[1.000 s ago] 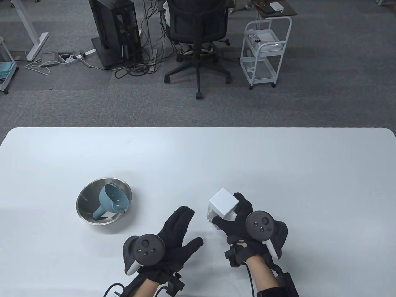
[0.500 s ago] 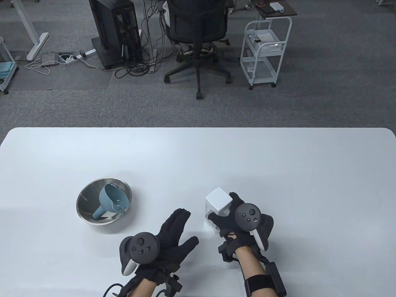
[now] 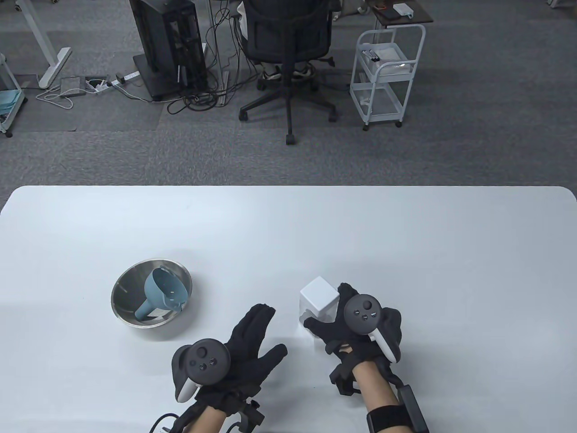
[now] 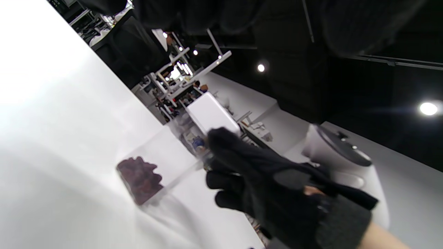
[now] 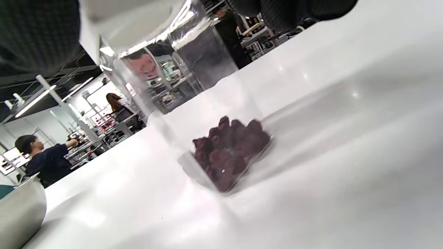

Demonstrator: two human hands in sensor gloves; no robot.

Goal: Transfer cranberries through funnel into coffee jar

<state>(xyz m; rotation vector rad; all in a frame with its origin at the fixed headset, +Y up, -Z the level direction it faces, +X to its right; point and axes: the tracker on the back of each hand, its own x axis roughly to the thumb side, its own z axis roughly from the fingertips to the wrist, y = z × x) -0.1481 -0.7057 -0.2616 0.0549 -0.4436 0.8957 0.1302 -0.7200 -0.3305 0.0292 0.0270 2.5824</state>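
Observation:
A clear square jar with a white lid (image 3: 319, 298) stands on the table right of centre. Dark red cranberries (image 5: 230, 150) lie at its bottom; they also show in the left wrist view (image 4: 140, 178). My right hand (image 3: 327, 307) grips the jar around its upper part, thumb on the near side and fingers on the far right side. My left hand (image 3: 270, 331) lies open and empty on the table, left of the jar and apart from it. A blue funnel (image 3: 164, 293) lies on its side in a steel bowl (image 3: 124, 288) at the left.
The white table (image 3: 288, 225) stretches wide behind the jar and bowl. The bowl's wall shows at the lower left of the right wrist view (image 5: 20, 211). Beyond the table's far edge are an office chair (image 3: 288, 40) and a white cart (image 3: 385, 67).
My right hand has shifted the jar slightly left and nearer to me. My left hand has drawn back a little toward the near left, still open.

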